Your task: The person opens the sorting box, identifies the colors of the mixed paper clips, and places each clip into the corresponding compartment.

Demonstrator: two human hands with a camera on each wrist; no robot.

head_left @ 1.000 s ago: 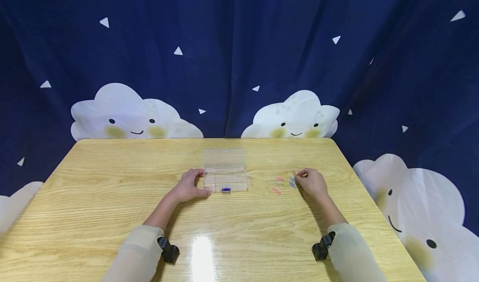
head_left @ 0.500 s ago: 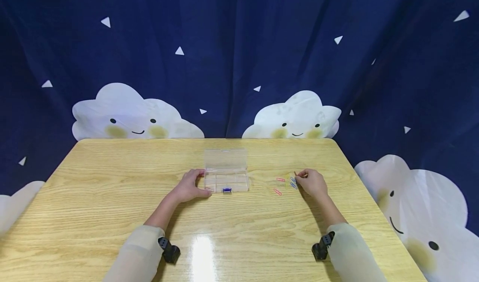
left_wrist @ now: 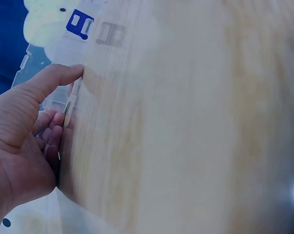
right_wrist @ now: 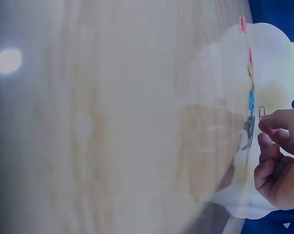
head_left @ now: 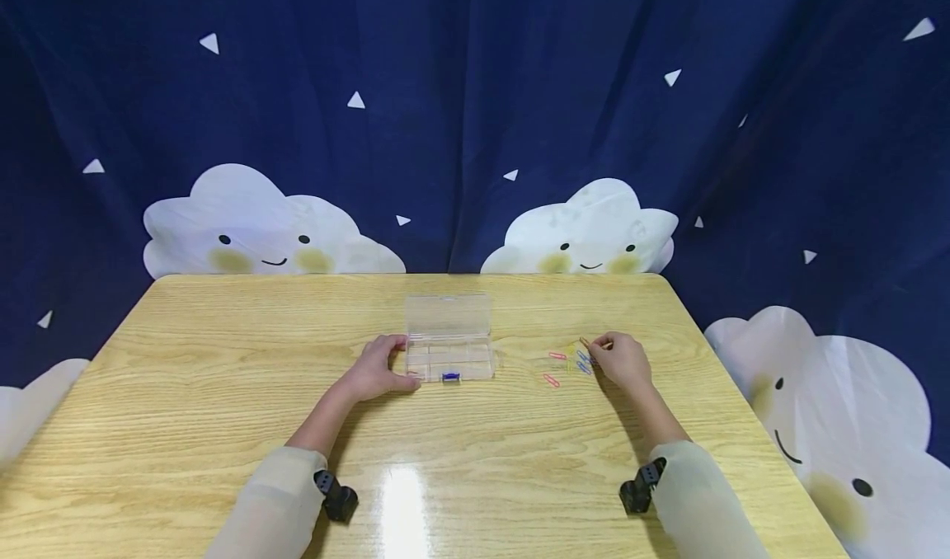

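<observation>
A clear plastic box (head_left: 450,359) with compartments and a blue latch (head_left: 450,376) lies with its lid (head_left: 449,315) raised at the back. My left hand (head_left: 376,368) grips the box's left end, thumb at the front corner and fingers behind; in the left wrist view, the thumb (left_wrist: 64,73) reaches along the edge. Between thumb and forefinger my right hand (head_left: 623,361) pinches a reddish-brown paper clip (right_wrist: 262,113), held just off the table in the right wrist view. Close by its fingers lie blue paper clips (head_left: 583,363), with pink paper clips (head_left: 552,380) further left.
Yellow paper clips (right_wrist: 250,69) lie among the others, faint against the wood. The light wooden table (head_left: 475,443) ends at the back against a dark blue curtain (head_left: 445,114) with clouds and triangles.
The right hand has risen very slightly, and the pinched paper clip now slants more to the left. My left hand keeps its hold on the box.
</observation>
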